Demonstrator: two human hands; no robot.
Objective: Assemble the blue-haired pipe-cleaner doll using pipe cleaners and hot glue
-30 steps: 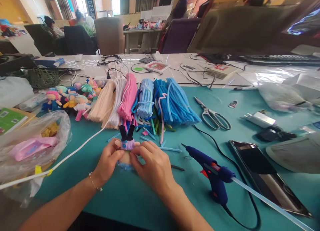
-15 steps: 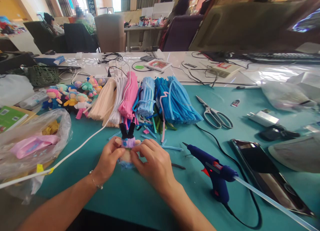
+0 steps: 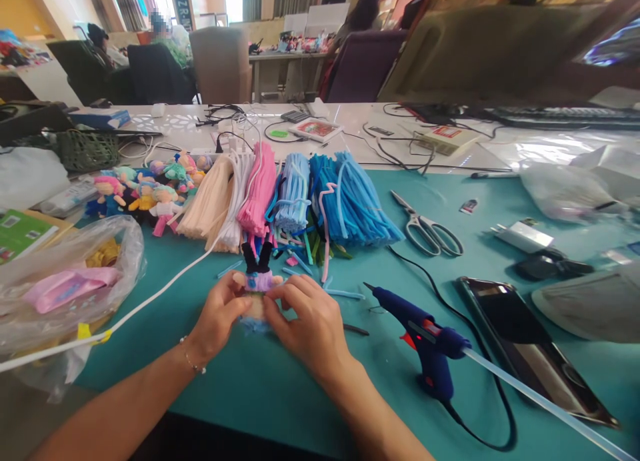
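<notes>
Between my hands is a small fuzzy doll (image 3: 259,281), upside down, its black legs pointing away from me. It has a lilac body, a beige head and light blue hair nearest me. My left hand (image 3: 223,314) is closed on the doll's left side, thumb against the head. On the other side my right hand (image 3: 305,314) pinches the doll near the head and arm, fingers bent. Beyond the doll lie bundles of pipe cleaners: beige (image 3: 207,198), pink (image 3: 257,191), light blue (image 3: 293,194) and deeper blue (image 3: 363,204).
A blue glue gun (image 3: 425,341) with a glue stick lies right of my hands, beside a dark phone (image 3: 535,348). Scissors (image 3: 425,224) are farther back. Finished dolls (image 3: 160,194) are heaped at left behind a plastic bag (image 3: 127,248). A white cable (image 3: 165,288) crosses the left side.
Both hands keep their hold on the doll with almost no movement. The view has shifted very slightly.
</notes>
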